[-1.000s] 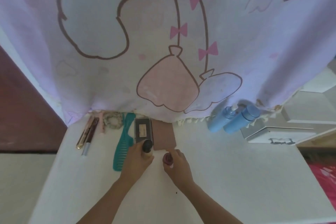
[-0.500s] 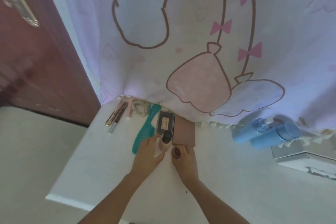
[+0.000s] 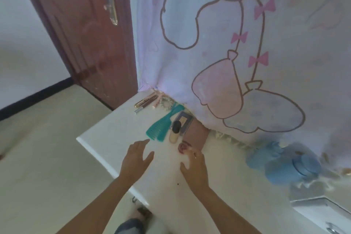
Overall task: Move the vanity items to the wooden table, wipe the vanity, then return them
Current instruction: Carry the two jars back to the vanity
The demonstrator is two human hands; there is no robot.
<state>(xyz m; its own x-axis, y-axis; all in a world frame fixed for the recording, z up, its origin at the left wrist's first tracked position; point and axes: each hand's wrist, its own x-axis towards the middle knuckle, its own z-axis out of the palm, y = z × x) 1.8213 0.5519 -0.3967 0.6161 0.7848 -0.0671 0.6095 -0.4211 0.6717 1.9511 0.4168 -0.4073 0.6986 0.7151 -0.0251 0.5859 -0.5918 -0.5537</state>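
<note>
White vanity top, centre of frame. We list along its far edge, left to right: gold and brown tubes, scrunchie, teal comb, black-capped foundation bottle, dark compact, brown case, small reddish jar. Left hand, below the comb: fingers spread wide, holding nothing. Right hand: fingers fairly straight, tips at the jar, thumb apart. Blurred blue bottles, lower right.
</note>
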